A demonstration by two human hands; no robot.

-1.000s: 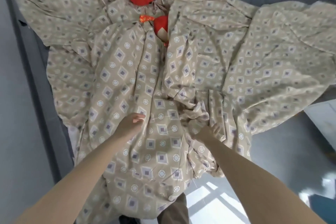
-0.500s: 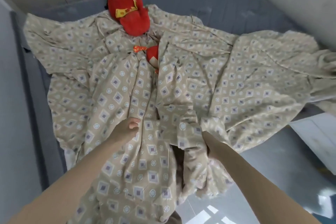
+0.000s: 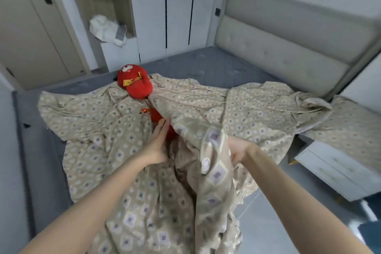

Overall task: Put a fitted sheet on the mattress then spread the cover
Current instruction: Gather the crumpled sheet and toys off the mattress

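Observation:
A beige sheet with a diamond and circle pattern (image 3: 99,130) lies crumpled over the bare grey mattress (image 3: 206,64). My right hand (image 3: 237,149) grips a raised fold of the sheet, lifted above the bed. My left hand (image 3: 157,144) reaches forward with straight fingers into the gap under that fold, against the sheet and a red toy there. One corner of the sheet hangs over the bed's right side.
A red plush toy (image 3: 135,81) lies on the sheet at the far side; a second red toy (image 3: 156,117) shows in the gap. A padded headboard (image 3: 288,37) stands at right, a white nightstand (image 3: 334,169) beside the bed, wardrobe doors and a door behind.
My right hand has lifted the gripped fold up and to the right, opening a gap. My left hand moved forward into it. My head rose, bringing the headboard and wardrobe into view.

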